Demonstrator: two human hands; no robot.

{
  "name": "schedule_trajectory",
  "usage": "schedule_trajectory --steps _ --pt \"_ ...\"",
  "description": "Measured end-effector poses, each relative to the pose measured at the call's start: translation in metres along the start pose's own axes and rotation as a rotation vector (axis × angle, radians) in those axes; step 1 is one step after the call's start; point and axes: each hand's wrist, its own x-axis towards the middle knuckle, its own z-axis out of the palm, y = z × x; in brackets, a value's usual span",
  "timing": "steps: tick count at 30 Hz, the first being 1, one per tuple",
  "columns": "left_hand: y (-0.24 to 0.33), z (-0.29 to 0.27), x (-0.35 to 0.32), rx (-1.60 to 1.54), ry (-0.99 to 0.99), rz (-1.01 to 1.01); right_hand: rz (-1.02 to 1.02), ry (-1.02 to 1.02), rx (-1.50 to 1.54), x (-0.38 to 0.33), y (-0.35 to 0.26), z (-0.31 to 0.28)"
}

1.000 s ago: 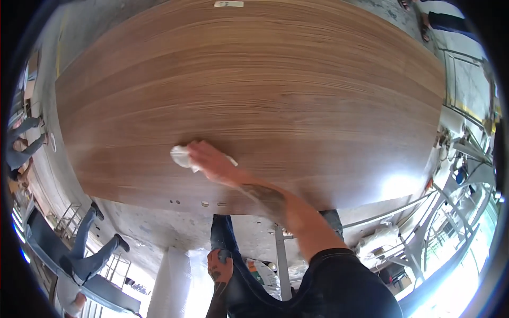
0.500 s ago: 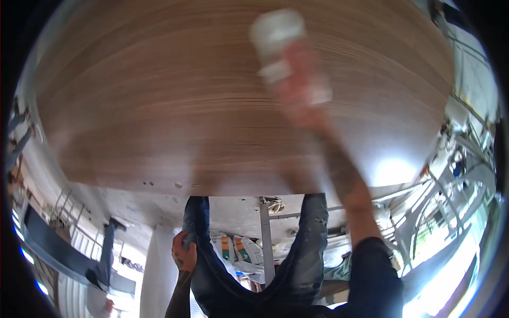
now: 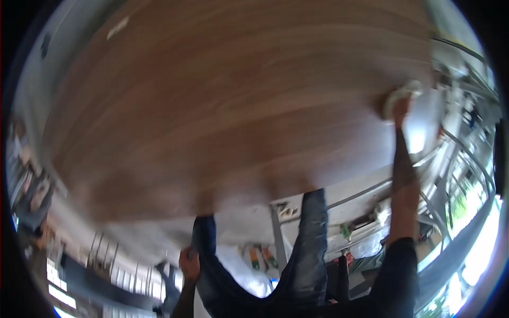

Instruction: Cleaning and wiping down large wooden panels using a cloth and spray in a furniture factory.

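Note:
A wood-grain panel (image 3: 238, 106) with a brown surface fills most of the view. Near its right edge, my right hand (image 3: 401, 110) is closed on a pale whitish cloth (image 3: 393, 100), which seems to lie against the panel. Motion blurs the cloth, so its exact shape is unclear. My left hand (image 3: 189, 263) rests beside my left knee, well apart from the panel. Its fingers look bent, but blur hides whether they grip anything.
Metal frames and tubes (image 3: 440, 212) crowd the right side. Below the panel's near edge, a grey metal bar (image 3: 279, 233) runs between my legs. Printed bags (image 3: 260, 258) lie underneath. A small light mark (image 3: 117, 28) shows at the panel's far left.
My right hand has swept the cloth from the panel's upper middle to its right side. The whole view has tilted. My left hand stays by the knee.

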Motion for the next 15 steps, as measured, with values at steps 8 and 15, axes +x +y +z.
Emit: schedule_trajectory --steps 8,15 --pt "0.017 -0.078 -0.021 0.159 0.147 0.059 -0.148 -0.327 -1.103 -0.083 0.236 0.374" --pt "-0.005 -0.055 -0.004 -0.135 0.078 0.069 0.059 -1.389 -0.961 -0.431 0.279 0.445"
